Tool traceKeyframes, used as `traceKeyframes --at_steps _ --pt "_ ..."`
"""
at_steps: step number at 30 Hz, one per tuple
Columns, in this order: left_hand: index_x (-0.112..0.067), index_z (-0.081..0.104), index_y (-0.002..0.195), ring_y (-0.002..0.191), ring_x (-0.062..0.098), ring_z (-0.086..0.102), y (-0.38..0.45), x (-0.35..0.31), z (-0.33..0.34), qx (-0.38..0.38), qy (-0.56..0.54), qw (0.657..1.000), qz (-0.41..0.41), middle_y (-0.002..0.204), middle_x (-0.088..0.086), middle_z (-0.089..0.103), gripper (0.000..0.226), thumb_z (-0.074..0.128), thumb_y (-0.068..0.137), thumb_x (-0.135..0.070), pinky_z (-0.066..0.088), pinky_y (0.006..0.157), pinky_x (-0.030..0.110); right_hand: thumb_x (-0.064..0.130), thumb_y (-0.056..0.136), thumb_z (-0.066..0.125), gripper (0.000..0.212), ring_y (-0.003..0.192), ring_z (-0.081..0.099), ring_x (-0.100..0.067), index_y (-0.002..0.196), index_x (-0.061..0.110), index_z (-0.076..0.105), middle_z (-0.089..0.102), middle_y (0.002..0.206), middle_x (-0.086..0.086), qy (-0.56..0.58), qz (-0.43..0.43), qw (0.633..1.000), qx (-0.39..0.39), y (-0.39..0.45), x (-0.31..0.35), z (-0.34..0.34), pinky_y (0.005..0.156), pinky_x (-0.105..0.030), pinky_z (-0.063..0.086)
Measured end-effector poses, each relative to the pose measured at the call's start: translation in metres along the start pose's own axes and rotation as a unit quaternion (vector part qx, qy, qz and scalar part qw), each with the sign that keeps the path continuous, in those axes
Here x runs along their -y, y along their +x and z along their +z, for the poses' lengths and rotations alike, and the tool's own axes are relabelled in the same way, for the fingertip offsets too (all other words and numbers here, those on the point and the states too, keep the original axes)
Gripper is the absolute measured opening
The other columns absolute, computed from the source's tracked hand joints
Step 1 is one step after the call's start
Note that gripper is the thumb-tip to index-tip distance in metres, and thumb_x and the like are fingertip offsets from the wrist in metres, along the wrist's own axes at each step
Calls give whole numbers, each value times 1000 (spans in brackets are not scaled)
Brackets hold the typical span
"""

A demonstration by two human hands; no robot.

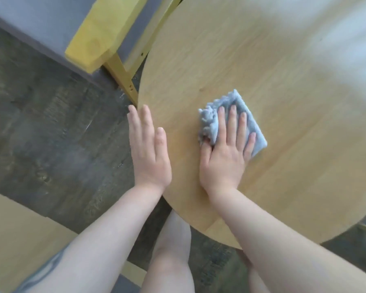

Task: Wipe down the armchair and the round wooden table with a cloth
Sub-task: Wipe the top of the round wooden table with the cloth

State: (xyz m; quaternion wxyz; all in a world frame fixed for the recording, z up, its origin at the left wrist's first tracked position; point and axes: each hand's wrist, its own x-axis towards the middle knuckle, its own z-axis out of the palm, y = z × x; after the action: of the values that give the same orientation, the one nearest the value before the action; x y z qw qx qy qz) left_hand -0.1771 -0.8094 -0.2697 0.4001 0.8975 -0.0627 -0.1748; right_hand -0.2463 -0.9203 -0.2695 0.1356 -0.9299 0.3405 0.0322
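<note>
Head view: folded cloth (237, 115) on round table (283, 81), long axis up-left, under right hand (224, 159), fingers (231, 123) straight, spread.

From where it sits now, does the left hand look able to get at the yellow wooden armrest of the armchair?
Probably yes. The left hand lies open at the table edge, holding nothing, and only bare floor separates it from the armrest.

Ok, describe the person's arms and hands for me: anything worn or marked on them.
Both arms are bare, with no sleeves in view. The left hand and right hand wear no gloves, and no rings, watch or bracelets show. Fingernails are short and unpainted. The left forearm carries a dark grey-blue tattoo near the frame's lower left edge; its design is too blurred to make out.
</note>
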Motion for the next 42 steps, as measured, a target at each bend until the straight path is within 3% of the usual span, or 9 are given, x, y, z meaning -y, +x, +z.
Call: traceKeyframes --at_steps 6,11,16,19,21,27,32,37,42 --pt "-11 3 154 149 19 -9 3 7 5 18 151 987 48 162 6 -4 70 12 96 -49 -7 118 41 37 91 53 66 148 15 -15 151 23 28 24 158 5 -27 -310 947 75 -43 -20 4 120 -43 10" --pt "-10 0 154 149 24 -7 1 2 16 -24 274 961 19 162 10 -5 69 16 97 -46 -5 117 48 42 91 39 69 149 4 -17 154 22 16 13 161 3 21 111 994 -10 -98 -54 0 118 -49 6" --pt "-13 1 154 148 34 -4 1 -4 24 -62 352 934 -14 160 18 -3 67 25 98 -40 -3 116 54 35 81 57 73 147 15 -13 150 27 33 23 158 7 -8 -276 959 66 -116 -68 7 120 -42 5" --pt "-15 -6 154 147 36 -10 -14 -15 29 -51 333 941 12 159 19 -10 70 28 98 -40 -7 115 55 37 90 49 64 148 14 -14 151 27 29 26 158 5 50 36 998 -16 -123 -122 -3 120 -45 7" --pt "-17 -9 153 147 33 -13 -39 -27 47 -25 318 946 58 160 16 -12 69 27 99 -40 -10 115 54 38 93 38 67 148 11 -19 154 26 12 19 160 1 44 262 961 -77 -151 -113 1 118 -51 9" --pt "-22 14 155 149 20 2 -94 -36 101 34 319 934 159 162 1 8 65 31 94 -37 -6 117 48 36 88 51 67 147 16 -15 151 25 30 23 158 6 -22 -178 984 23 -139 -165 -12 119 -45 11" --pt "-24 13 155 149 20 3 -95 -33 103 19 327 931 162 162 -2 8 63 32 95 -36 0 119 50 35 89 43 68 148 11 -21 152 20 23 21 160 -1 24 201 976 -83 -141 -183 -13 119 -47 1" --pt "-23 16 154 149 24 8 -93 -33 107 3 352 920 171 162 1 12 63 28 94 -38 5 118 53 35 83 57 72 146 20 -17 150 25 33 29 157 4 -20 -213 977 1 -123 -175 -11 120 -43 7" --pt "-24 8 155 149 21 1 -95 -33 108 3 361 918 166 163 -2 5 64 27 95 -36 0 118 51 39 89 45 67 148 13 -19 151 22 29 23 159 0 22 174 980 -89 -138 -188 -12 119 -46 1"
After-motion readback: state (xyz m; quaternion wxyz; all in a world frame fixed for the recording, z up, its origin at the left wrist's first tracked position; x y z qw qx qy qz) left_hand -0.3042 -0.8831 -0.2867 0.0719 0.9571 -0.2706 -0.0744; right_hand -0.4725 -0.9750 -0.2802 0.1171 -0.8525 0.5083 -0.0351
